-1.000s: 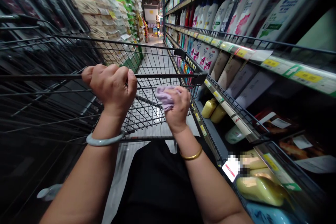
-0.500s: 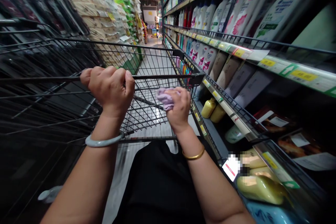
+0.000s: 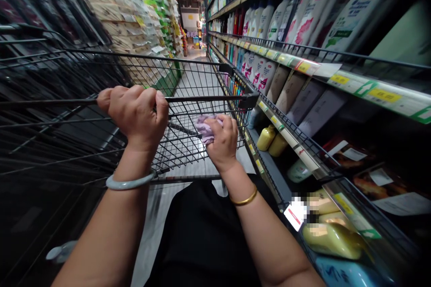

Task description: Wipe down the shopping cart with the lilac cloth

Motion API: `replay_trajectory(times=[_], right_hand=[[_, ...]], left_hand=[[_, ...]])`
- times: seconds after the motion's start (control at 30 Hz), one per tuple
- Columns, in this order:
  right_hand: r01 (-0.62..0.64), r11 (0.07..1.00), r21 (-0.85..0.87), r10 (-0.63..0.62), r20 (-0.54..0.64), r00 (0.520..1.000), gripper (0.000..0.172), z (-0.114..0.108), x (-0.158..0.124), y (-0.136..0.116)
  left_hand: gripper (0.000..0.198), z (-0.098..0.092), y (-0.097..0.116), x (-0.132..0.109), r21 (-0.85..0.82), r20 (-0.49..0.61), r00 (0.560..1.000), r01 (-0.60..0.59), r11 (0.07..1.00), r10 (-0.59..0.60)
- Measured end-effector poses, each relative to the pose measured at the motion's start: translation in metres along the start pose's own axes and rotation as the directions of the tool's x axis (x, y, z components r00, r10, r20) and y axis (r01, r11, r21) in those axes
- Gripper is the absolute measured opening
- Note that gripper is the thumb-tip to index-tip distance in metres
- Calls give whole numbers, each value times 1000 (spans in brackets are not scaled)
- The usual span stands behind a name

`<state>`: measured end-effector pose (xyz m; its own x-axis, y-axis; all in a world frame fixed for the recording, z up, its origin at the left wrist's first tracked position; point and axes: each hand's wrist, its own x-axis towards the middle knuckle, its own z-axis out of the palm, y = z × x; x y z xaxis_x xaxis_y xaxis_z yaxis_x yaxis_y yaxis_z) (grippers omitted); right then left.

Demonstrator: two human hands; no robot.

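My left hand (image 3: 136, 110) is wrapped round the handle bar (image 3: 198, 98) of a black wire shopping cart (image 3: 188, 143). On that wrist sits a pale bangle (image 3: 129, 183). My right hand (image 3: 224, 141) is closed on a crumpled light purple cloth (image 3: 206, 128), just below the bar and to the right of my left hand. A gold bangle (image 3: 244, 197) circles the right wrist. The wire basket shows bare mesh with the floor visible through it.
Shelves (image 3: 296, 143) of shampoo bottles (image 3: 311, 9) run close along the right, with price tags on their edges. Stacked packs (image 3: 117, 13) line the left. A tiled aisle floor (image 3: 193, 74) leads ahead. Gold bottles (image 3: 333, 240) lie low at right.
My right hand and the cloth have shifted slightly left and down. My left hand, still on the bar, sits slightly farther left in view. The surroundings have barely moved.
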<state>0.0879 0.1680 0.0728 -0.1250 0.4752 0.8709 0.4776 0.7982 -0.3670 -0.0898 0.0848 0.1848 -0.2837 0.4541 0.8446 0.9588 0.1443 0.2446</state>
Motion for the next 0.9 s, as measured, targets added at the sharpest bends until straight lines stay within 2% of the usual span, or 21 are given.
replay_trajectory(times=[0.07, 0.17, 0.27, 0.33, 0.4, 0.57, 0.67, 0.8, 0.9], right_hand=[[20, 1000, 20, -20, 8, 1000, 30, 0, 0, 0], [45, 996, 78, -31, -166, 986, 22, -9, 10, 13], [4, 995, 99, 28, -321, 947, 18, -18, 21, 27], [-42, 995, 86, 67, -313, 947, 19, -19, 21, 28], [-65, 996, 63, 78, -250, 965, 21, -16, 17, 22], [18, 997, 80, -6, -149, 989, 22, -10, 11, 8], [21, 994, 110, 3, -214, 977, 23, -17, 20, 21], [-92, 990, 105, 125, -382, 916, 24, -24, 29, 42], [-128, 991, 48, 137, -337, 931, 24, -20, 25, 36]], left_hand=[[55, -1, 1, 0, -7, 7, 1000, 7, 1000, -7], [55, -2, 1, 0, -15, 27, 1000, 14, 1000, -13], [51, -1, 0, -1, -23, 26, 1000, 10, 1000, -9], [48, 0, -1, -1, -23, 14, 1000, 0, 1000, 0], [45, 1, -2, -1, -9, 3, 1000, -1, 1000, 1], [44, 2, -1, -2, 59, -15, 1000, 8, 998, -7], [42, 1, -1, -2, 18, -10, 1000, 10, 1000, -9], [42, 1, -1, -2, -23, -13, 1000, 25, 999, -26], [42, 4, -2, -2, -3, -39, 999, 17, 1000, -17]])
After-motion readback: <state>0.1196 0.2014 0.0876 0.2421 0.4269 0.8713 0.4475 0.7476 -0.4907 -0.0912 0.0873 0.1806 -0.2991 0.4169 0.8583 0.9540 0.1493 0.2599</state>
